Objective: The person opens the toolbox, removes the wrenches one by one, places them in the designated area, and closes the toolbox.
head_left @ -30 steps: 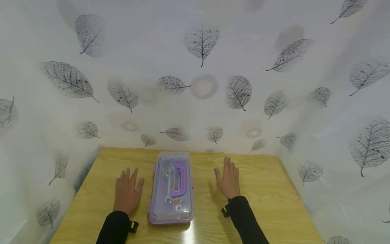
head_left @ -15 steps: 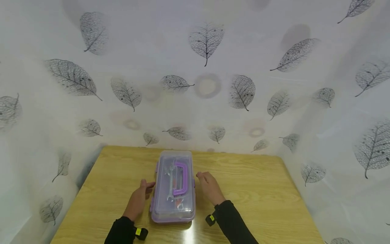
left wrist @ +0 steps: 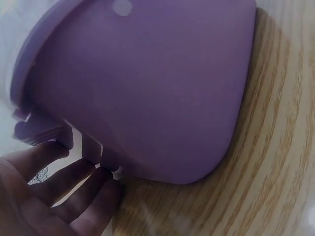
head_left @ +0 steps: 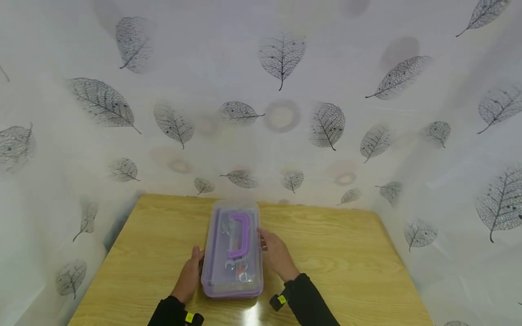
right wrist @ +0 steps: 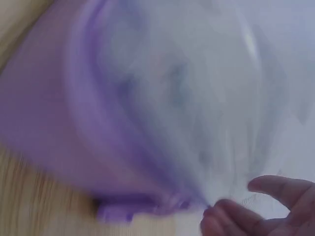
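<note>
A toolbox point(head_left: 216, 276) with a purple base, a clear lid and a purple carrying handle point(head_left: 244, 235) rests on the table. Wrenches point(head_left: 230, 264) show through the lid, partly blurred. My left hand point(head_left: 189, 276) touches its left side. In the left wrist view those fingers point(left wrist: 88, 196) lie against purple hinge-like pieces below the rim. My right hand point(head_left: 279, 256) is at the right side, fingers bent at the lid's edge. The right wrist view has these fingertips point(right wrist: 211, 221) at the blurred rim, the thumb apart, and a purple clasp point(right wrist: 115, 212) low on the side.
The wood-grain table point(head_left: 338, 253) extends to both sides of the toolbox. A pale hanging sheet with a leaf print point(head_left: 281, 149) closes off the back and the sides. Each black sleeve point(head_left: 311, 301) carries a small wrist camera point(head_left: 279, 301).
Both hands have come inward from flat on the table to the toolbox's sides. The lid and handle look slightly shifted to the left, and the wrenches show more faintly.
</note>
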A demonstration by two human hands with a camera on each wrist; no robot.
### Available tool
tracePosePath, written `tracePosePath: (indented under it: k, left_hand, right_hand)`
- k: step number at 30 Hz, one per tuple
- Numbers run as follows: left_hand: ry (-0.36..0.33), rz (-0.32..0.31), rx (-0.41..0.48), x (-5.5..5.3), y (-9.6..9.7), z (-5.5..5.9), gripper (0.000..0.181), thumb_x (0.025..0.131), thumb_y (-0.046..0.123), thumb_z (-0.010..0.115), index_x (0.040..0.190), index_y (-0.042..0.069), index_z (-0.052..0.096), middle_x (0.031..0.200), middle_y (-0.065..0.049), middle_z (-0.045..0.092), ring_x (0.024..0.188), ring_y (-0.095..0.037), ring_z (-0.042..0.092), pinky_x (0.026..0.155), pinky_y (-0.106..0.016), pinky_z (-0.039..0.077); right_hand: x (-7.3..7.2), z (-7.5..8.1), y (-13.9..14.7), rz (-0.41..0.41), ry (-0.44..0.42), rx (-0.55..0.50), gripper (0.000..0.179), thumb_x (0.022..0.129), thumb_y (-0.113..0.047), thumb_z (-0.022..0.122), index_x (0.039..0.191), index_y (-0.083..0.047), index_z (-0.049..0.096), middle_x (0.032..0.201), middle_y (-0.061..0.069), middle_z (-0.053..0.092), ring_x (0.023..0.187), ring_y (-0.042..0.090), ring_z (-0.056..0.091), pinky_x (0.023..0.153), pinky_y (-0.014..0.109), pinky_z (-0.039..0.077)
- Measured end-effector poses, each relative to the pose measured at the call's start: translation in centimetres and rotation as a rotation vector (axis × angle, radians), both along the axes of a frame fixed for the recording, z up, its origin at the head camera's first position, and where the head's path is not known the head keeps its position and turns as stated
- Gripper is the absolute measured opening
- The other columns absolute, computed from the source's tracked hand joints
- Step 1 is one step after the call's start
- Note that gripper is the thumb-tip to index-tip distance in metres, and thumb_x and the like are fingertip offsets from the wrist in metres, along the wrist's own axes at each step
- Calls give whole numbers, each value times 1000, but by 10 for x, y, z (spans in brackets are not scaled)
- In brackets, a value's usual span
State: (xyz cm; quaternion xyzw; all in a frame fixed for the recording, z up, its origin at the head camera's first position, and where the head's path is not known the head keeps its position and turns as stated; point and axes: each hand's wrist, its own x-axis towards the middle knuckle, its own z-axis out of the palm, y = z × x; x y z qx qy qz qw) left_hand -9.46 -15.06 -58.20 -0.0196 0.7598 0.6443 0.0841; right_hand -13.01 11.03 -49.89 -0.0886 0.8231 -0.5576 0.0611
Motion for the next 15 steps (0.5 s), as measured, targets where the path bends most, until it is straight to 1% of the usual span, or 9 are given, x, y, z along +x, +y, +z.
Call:
tracePosePath:
  k: [2, 3, 6, 8, 9, 10, 12, 13, 15]
  left_hand:
    - [-25, 13, -11, 2, -1, 2, 82, 96, 57, 3, 136, -4, 39, 136, -23, 44, 123, -37, 40, 103, -55, 29]
    - [-37, 14, -12, 3, -1, 3, 83, 95, 58, 3, 137, -5, 37, 137, -24, 42, 125, -38, 38, 104, -56, 27]
    - [-55, 2, -16, 4, -1, 4, 83, 95, 60, 4, 138, -4, 35, 138, -24, 41, 127, -38, 34, 106, -58, 21]
    - [-33, -24, 2, 4, -2, 3, 79, 97, 56, 4, 139, -4, 33, 139, -24, 40, 127, -38, 33, 106, -57, 21]
    - [-15, -39, 32, 4, -3, 2, 76, 98, 54, 4, 139, -4, 33, 139, -24, 40, 127, -37, 35, 105, -56, 23]
    - [0, -49, 69, 3, -4, 1, 73, 99, 51, 5, 139, -3, 34, 138, -24, 41, 125, -37, 37, 104, -56, 26]
    - [32, -58, 129, 3, -7, 0, 68, 101, 46, 7, 138, -4, 34, 136, -26, 42, 122, -38, 41, 100, -55, 33]
    - [43, -55, 154, 3, -10, 0, 67, 102, 45, 8, 138, -5, 34, 136, -28, 41, 121, -40, 42, 98, -55, 36]
    - [54, -27, 168, 5, -15, 0, 64, 102, 44, 11, 137, -4, 35, 134, -29, 42, 118, -41, 44, 96, -55, 39]
  right_hand:
    - [-2, 3, 2, 20, -123, -177, 54, 102, -41, 27, 132, 2, 42, 105, 16, 55, 92, 27, 54, 84, 46, 47]
    - [-3, 5, 3, 32, -198, -281, 54, 101, -40, 28, 131, 4, 39, 104, 16, 53, 91, 26, 54, 83, 43, 48]
    - [-8, 10, 9, 56, -413, -551, 55, 100, -41, 32, 127, 7, 37, 100, 13, 49, 86, 21, 50, 77, 32, 45]
    - [-12, 14, 14, 82, -490, -661, 55, 100, -40, 31, 123, 10, 39, 97, 11, 49, 84, 20, 49, 74, 29, 45]
    - [-14, 16, 16, 91, -512, -685, 56, 100, -40, 31, 122, 10, 40, 96, 11, 49, 83, 19, 49, 73, 28, 45]
    - [-16, 19, 18, 100, -516, -698, 56, 100, -40, 29, 120, 11, 41, 96, 10, 50, 83, 19, 49, 72, 27, 45]
    - [-19, 25, 21, 87, -508, -697, 55, 101, -39, 29, 117, 11, 44, 94, 9, 50, 81, 18, 49, 70, 26, 45]
    - [-21, 28, 22, 75, -497, -691, 55, 101, -39, 28, 117, 11, 45, 93, 9, 51, 80, 18, 49, 68, 26, 45]
    - [-25, 34, 23, 40, -481, -684, 55, 101, -39, 30, 115, 11, 47, 91, 8, 52, 77, 18, 50, 64, 24, 45]
